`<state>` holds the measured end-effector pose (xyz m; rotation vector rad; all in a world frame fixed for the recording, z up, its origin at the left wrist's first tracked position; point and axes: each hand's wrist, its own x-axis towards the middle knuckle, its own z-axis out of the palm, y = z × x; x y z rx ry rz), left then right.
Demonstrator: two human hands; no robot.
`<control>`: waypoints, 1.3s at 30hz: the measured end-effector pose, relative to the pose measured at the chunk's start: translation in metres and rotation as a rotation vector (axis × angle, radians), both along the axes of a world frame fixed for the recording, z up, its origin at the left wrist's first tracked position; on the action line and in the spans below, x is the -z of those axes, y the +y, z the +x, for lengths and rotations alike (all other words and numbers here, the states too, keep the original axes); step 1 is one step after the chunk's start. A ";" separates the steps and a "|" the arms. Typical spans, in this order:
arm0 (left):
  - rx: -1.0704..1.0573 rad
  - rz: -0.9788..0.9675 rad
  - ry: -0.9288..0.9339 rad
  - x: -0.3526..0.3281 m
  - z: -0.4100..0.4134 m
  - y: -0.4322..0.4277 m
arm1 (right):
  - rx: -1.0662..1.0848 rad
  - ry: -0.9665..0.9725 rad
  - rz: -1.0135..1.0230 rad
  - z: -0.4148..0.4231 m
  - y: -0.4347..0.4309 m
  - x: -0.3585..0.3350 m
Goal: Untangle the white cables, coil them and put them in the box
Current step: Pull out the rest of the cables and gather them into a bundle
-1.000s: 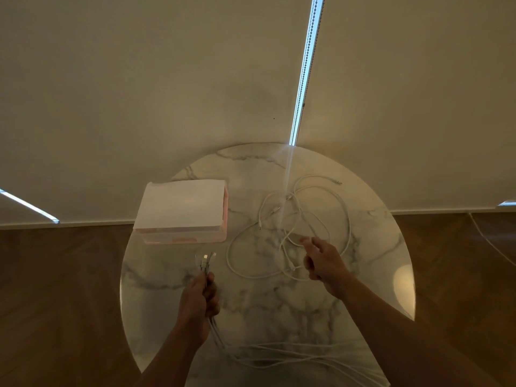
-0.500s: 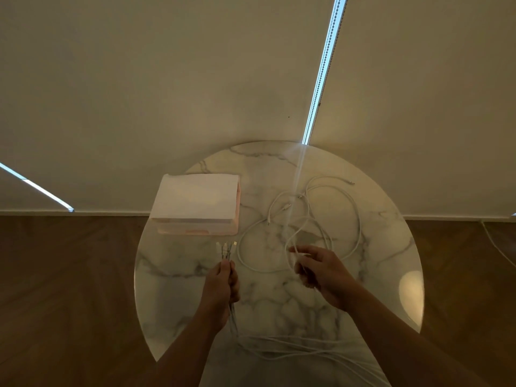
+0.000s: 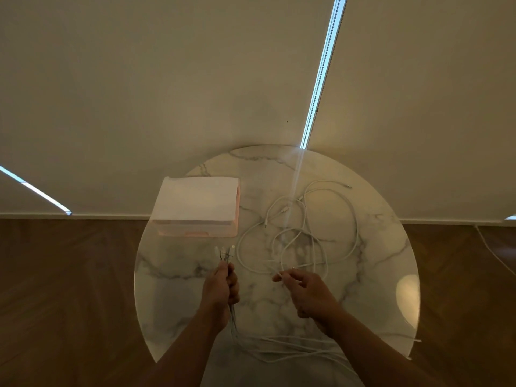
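A loose tangle of white cables [image 3: 307, 233] lies on the round marble table [image 3: 173, 275], right of centre. My left hand [image 3: 222, 289] grips a bunch of cable ends [image 3: 224, 251], plugs pointing up toward the box, and their lengths trail back along the near table edge [image 3: 279, 350]. My right hand [image 3: 307, 294] pinches one strand of the tangle at its near side, lifting it slightly. The pale pink box [image 3: 195, 233] with its white lid [image 3: 195, 199] sits at the table's left rear.
A wall with roller blinds and a bright gap [image 3: 321, 79] rises just behind the table. Dark wooden floor [image 3: 69, 289] surrounds the table. A thin white cord [image 3: 491, 250] runs across the floor at the right.
My right hand closed on a strand of the tangle and drew it toward me. My left hand kept its grip on the cable ends and stayed about where it was. The camera shifted.
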<state>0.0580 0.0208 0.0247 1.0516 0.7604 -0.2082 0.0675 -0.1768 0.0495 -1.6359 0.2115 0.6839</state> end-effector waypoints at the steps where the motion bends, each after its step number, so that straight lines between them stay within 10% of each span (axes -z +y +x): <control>1: -0.005 -0.005 0.001 0.001 -0.001 0.001 | -0.007 -0.025 -0.011 0.001 -0.003 0.000; 8: -0.011 0.005 -0.006 0.000 -0.004 0.003 | 0.143 -0.227 0.064 0.045 -0.031 -0.030; 12: -0.010 0.015 0.004 -0.001 -0.004 0.003 | -0.245 -0.459 -0.272 0.056 -0.038 -0.039; 21: -0.028 0.000 -0.004 -0.001 -0.003 0.005 | -0.239 0.079 -0.037 0.045 -0.051 -0.021; 29: -0.013 -0.001 0.004 -0.005 0.002 0.001 | -0.177 0.001 0.387 0.067 -0.056 -0.062; 39: -0.025 -0.018 -0.019 -0.008 0.000 -0.001 | -0.042 -0.006 0.288 0.084 -0.055 -0.067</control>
